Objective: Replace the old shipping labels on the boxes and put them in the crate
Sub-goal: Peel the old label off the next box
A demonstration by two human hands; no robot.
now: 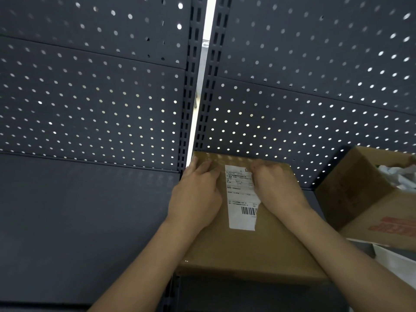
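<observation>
A closed brown cardboard box (247, 246) lies on a dark shelf in front of me. On its top is a white shipping label (239, 199) with a barcode; its right edge is torn and partly lifted. My left hand (198, 194) rests flat on the box top, left of the label, fingers straight toward the far edge. My right hand (276, 188) has its fingers curled over the label's upper right part and pinches it there, hiding that corner.
A dark perforated back panel (112, 97) rises behind the shelf, split by a slotted upright (191, 86). At the right stands an open cardboard box (364, 199) with crumpled white paper inside. White sheets (396, 262) lie below it at the right edge.
</observation>
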